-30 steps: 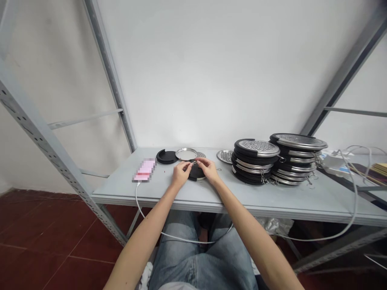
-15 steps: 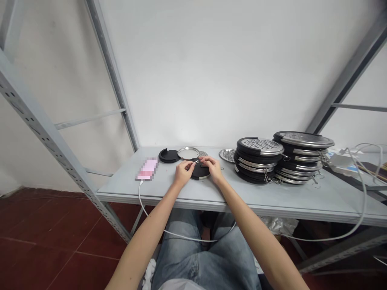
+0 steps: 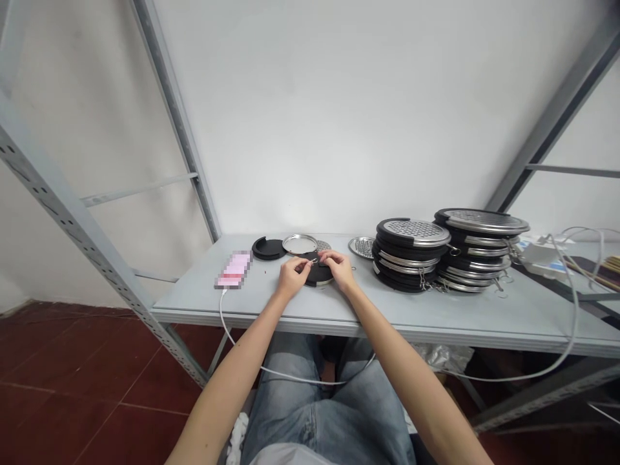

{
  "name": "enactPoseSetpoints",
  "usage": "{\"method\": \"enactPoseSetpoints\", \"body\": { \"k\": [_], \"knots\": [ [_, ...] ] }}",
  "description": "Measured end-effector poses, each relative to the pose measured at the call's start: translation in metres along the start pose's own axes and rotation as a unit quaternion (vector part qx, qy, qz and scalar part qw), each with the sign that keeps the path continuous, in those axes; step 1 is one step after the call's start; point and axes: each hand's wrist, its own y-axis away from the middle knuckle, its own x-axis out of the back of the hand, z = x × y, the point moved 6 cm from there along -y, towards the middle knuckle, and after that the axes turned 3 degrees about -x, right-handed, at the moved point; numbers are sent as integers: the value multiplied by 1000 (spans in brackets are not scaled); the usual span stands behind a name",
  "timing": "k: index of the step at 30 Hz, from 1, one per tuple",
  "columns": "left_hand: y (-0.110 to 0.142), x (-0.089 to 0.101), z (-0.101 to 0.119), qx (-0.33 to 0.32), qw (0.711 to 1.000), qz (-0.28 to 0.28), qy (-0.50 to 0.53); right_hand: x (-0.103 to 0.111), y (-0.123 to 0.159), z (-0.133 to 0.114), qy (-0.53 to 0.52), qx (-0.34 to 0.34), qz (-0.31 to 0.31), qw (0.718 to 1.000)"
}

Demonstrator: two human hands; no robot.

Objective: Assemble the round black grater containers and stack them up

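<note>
Silvery and thin, a small wire piece sits over the round black disc on our smooth grey bench. Our left hand pinches it; our right hand curls just beside, partly hiding the disc, and we cannot tell whether its fingers grip anything. Black-and-metal stacks stand rightward.

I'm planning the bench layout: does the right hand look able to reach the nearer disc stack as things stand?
Probably yes: the right hand is at the black disc, and the nearer disc stack stands to its right, with only a small wire loop lying low between them.
</note>
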Motion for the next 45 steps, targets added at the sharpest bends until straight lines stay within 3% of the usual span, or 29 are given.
{"method": "enactPoseSetpoints", "body": {
  "k": [7,36,40,45],
  "knots": [
    [1,-1,0,11,1000,-8,-9,6,-2,7,-47,-35,25,998],
    [2,-3,-1,-10,1000,-11,-11,7,-3,10,-40,-39,37,998],
    [2,-3,1,-3,1000,-15,-9,8,-3,9,1,-13,42,999],
    [1,-3,0,15,1000,-23,2,0,3,7,98,10,-17,995]
  ]
}}
